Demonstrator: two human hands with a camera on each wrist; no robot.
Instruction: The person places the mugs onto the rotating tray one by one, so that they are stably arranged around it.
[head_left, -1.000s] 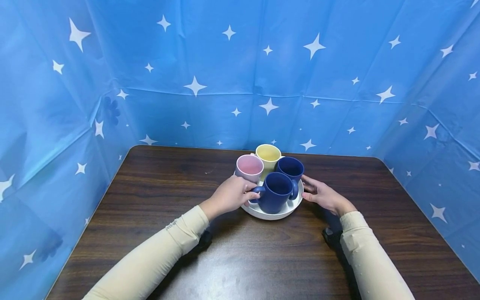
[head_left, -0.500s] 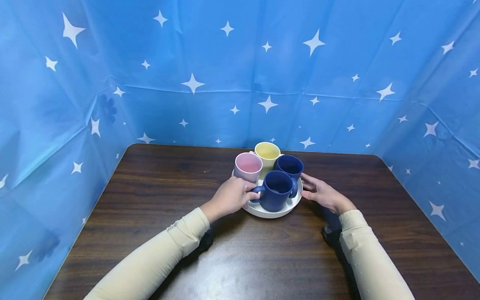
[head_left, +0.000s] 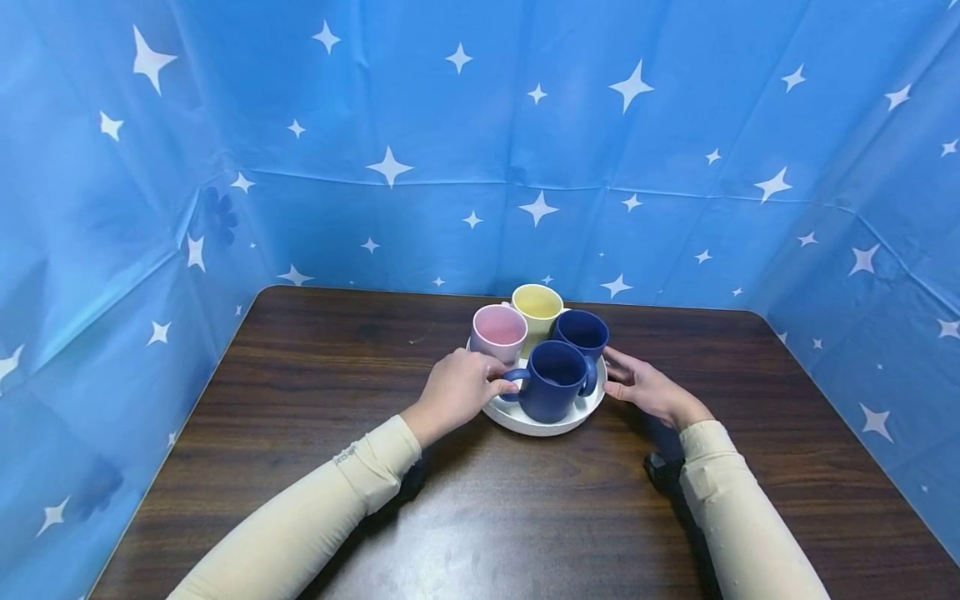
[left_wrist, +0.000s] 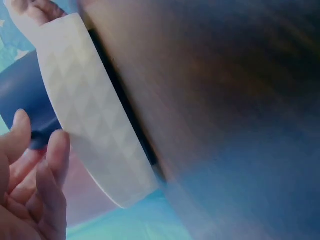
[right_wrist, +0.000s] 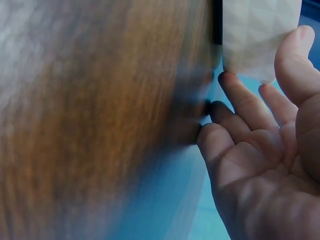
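A round white tray (head_left: 536, 428) with a faceted side wall (left_wrist: 90, 100) carries a pink mug (head_left: 491, 350), a yellow mug (head_left: 538, 329) and two navy mugs. My left hand (head_left: 459, 387) pinches the handle of the front navy mug (head_left: 546, 403), thumb in front and fingers behind, partly hidden in the head view. This mug stands upright on the tray. Behind it to the right is the other navy mug (head_left: 582, 333), its handle toward the front. Beside the tray's right edge, my right hand (head_left: 648, 390) has relaxed, spread fingers, with the thumb (right_wrist: 295, 55) by the tray wall.
The tray sits toward the back of a dark wood-grain table (head_left: 337, 367). Blue curtains (head_left: 420, 225) with white stars surround the table's back and sides. Bare tabletop lies in front of the tray and to both sides.
My left hand has shifted very slightly back from the front mug, and its lower fingertips no longer show in the head view. The right hand, mugs and tray stay put.
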